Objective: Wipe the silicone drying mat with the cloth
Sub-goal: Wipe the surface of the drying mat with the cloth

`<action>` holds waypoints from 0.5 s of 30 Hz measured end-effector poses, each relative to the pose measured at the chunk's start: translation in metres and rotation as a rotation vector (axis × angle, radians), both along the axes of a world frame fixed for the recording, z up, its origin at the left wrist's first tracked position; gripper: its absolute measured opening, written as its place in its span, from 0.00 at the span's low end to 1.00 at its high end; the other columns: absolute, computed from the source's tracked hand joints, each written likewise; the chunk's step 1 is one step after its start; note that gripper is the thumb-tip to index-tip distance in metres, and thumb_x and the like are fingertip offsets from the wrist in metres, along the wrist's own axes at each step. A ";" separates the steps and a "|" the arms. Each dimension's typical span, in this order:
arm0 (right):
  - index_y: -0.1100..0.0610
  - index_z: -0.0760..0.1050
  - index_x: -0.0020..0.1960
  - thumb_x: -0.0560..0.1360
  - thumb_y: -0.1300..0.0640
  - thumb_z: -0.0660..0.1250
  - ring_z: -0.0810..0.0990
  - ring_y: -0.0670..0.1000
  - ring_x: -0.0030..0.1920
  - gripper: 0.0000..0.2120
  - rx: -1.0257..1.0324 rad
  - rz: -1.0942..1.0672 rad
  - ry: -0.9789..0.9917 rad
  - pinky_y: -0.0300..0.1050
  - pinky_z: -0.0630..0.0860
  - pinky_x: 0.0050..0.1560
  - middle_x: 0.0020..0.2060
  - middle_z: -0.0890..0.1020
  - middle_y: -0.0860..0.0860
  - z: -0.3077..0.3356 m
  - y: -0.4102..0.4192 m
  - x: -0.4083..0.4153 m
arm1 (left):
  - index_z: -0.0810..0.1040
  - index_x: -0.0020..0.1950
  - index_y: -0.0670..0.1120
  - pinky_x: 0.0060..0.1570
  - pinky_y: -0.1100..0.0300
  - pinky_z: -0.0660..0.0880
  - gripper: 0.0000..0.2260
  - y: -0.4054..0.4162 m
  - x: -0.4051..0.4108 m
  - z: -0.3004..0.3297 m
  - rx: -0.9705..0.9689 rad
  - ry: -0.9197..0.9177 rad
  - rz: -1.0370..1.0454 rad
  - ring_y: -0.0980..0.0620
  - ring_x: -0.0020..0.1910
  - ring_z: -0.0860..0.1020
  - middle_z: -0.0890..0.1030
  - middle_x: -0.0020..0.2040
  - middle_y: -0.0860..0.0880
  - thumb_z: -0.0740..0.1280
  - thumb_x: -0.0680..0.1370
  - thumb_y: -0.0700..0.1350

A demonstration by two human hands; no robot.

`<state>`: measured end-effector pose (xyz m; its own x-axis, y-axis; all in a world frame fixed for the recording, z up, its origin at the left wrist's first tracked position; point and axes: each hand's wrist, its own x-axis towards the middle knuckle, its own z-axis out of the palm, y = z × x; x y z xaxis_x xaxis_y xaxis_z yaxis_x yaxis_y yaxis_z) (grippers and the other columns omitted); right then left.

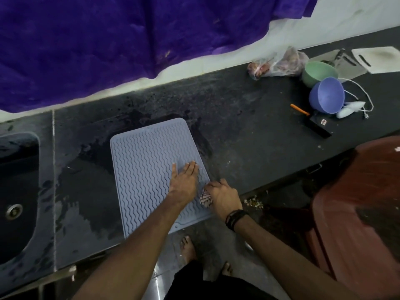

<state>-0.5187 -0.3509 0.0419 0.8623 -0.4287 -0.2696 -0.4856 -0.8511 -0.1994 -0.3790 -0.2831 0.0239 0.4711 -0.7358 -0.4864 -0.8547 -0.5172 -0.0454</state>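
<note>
A pale blue silicone drying mat with a wavy ridge pattern lies on the dark wet countertop, its near end reaching the counter's front edge. My left hand rests flat on the mat's right half, fingers apart and pointing away from me, holding nothing. My right hand sits at the mat's right edge, closed around a bunched striped cloth. Only a small part of the cloth shows, pressed against the mat just right of my left wrist.
A dark sink with a drain is set into the counter at left. At the right end stand a green bowl, a blue bowl, a plastic bag, a white cutting board and a black-bladed scraper with an orange handle. A reddish-brown plastic chair stands at right.
</note>
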 end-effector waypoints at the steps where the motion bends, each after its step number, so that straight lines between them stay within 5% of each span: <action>1: 0.51 0.75 0.61 0.74 0.56 0.65 0.70 0.53 0.62 0.15 0.004 0.009 -0.005 0.50 0.79 0.48 0.60 0.77 0.47 -0.003 0.003 -0.008 | 0.42 0.82 0.46 0.74 0.39 0.32 0.32 -0.001 -0.001 0.000 0.012 -0.003 0.012 0.50 0.81 0.42 0.41 0.83 0.49 0.57 0.83 0.46; 7: 0.52 0.74 0.62 0.74 0.55 0.64 0.69 0.54 0.63 0.16 0.076 0.094 0.021 0.52 0.78 0.50 0.61 0.77 0.48 -0.008 0.015 -0.061 | 0.43 0.82 0.46 0.76 0.38 0.35 0.29 -0.010 -0.005 0.003 0.022 -0.003 0.064 0.50 0.81 0.42 0.42 0.83 0.49 0.52 0.84 0.43; 15: 0.49 0.76 0.58 0.66 0.58 0.68 0.73 0.52 0.57 0.20 0.093 0.024 -0.219 0.47 0.79 0.45 0.56 0.79 0.44 0.003 0.005 -0.059 | 0.52 0.82 0.44 0.77 0.47 0.36 0.28 0.051 -0.046 -0.015 -0.357 0.015 0.279 0.50 0.81 0.48 0.53 0.82 0.48 0.55 0.84 0.51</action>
<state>-0.5781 -0.3457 0.0445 0.9141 -0.3896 -0.1124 -0.4021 -0.8347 -0.3764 -0.4253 -0.2322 0.0094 0.6702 -0.7046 -0.2333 -0.6795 -0.7089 0.1888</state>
